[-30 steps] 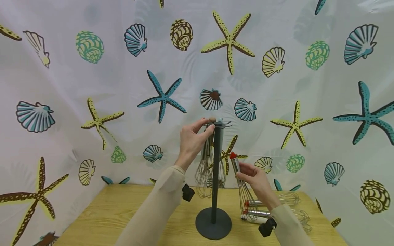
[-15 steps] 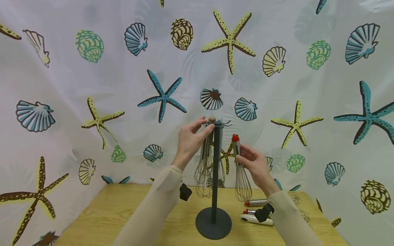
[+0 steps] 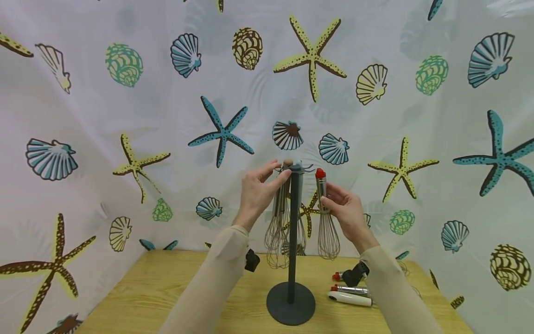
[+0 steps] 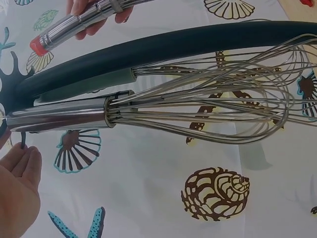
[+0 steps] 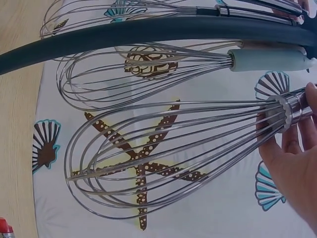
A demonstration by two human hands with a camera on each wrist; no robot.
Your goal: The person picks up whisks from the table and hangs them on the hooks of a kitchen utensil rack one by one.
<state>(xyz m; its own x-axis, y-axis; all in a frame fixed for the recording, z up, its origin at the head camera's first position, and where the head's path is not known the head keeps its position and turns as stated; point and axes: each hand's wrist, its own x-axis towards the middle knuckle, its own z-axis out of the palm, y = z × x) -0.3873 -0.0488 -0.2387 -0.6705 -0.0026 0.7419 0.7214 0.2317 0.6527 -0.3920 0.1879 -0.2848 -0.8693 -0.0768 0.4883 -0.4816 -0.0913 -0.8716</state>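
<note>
- We see the right grip point(image 3: 346, 211) pinching the red-tipped whisk point(image 3: 326, 222) by its handle, thumb against fingers; the whisk hangs nearly upright, wires down.
- The left grip point(image 3: 257, 192) holds the hooked top of the rack point(image 3: 293, 236) between thumb and fingers.
- We find that whisk at the pole's 3 o'clock, a narrow gap between, its tip apart from the hooks.
- Hanging whisks point(image 3: 276, 236) crowd the pole's 9 o'clock; a pale green-handled whisk point(image 5: 267, 59) hangs just behind it.
- At the round base's 3 o'clock, a white handle point(image 3: 352, 298) and red-tipped handles point(image 3: 352, 291) lie on the counter point(image 3: 179, 278), partly hidden by the right sleeve.
- We note shiny metal, thin looped wires, a matte dark rack, wood grain and a shell-and-starfish curtain point(image 3: 167, 106).
</note>
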